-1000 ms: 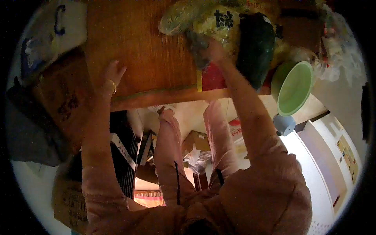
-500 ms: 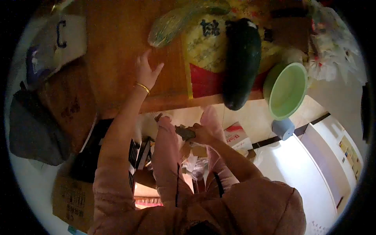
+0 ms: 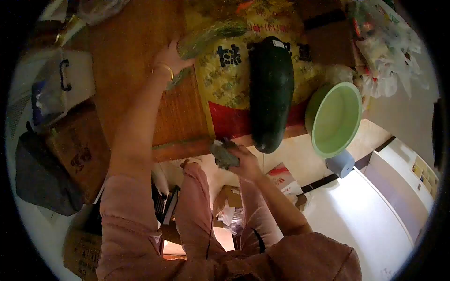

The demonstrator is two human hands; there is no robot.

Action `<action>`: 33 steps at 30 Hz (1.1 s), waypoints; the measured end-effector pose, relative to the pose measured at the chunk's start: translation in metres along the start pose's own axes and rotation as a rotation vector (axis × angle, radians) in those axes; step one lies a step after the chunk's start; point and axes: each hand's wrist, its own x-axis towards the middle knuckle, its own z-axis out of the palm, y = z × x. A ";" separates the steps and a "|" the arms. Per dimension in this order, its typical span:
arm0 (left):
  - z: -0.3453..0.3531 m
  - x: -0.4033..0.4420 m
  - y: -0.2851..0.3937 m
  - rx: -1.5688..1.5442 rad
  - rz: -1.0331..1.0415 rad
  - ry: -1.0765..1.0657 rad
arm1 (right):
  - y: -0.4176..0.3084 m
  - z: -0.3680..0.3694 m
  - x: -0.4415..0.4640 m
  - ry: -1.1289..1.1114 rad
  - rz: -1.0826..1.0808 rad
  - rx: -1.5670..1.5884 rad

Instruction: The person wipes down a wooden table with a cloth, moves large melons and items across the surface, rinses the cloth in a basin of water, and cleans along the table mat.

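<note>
My left hand (image 3: 174, 57), with a gold bangle at the wrist, is closed round the near end of a long pale green vegetable (image 3: 206, 37) on the wooden table. My right hand (image 3: 243, 161) grips a crumpled grey-green cloth (image 3: 225, 157) just off the table's front edge, above my knees. A big dark green gourd (image 3: 272, 93) with a small white label lies on a yellow and red printed sheet (image 3: 225, 84), its near end reaching past the table edge.
A light green basin (image 3: 335, 119) stands at the table's right corner, with plastic bags (image 3: 384, 51) behind it. At the left are a brown carton (image 3: 77, 150), a grey cloth bag (image 3: 44, 171) and a pale box (image 3: 75, 77). A blue-grey object (image 3: 341, 164) shows below the basin.
My left hand has moved up the table and taken hold of the pale green vegetable. My right hand, with the cloth, dropped from the sheet toward my lap, then rose to the table edge.
</note>
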 end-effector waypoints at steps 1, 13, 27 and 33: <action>-0.002 -0.009 -0.005 -0.057 0.003 -0.003 | 0.002 0.000 0.000 0.055 -0.074 -0.092; -0.003 -0.132 -0.169 -0.476 -0.443 0.219 | -0.008 -0.011 0.001 -0.070 0.058 0.091; 0.006 -0.147 -0.188 0.282 -0.456 0.555 | 0.002 0.002 0.004 0.024 0.200 0.305; 0.058 -0.143 -0.063 -0.389 -0.006 0.279 | -0.015 -0.032 0.039 0.037 0.054 0.116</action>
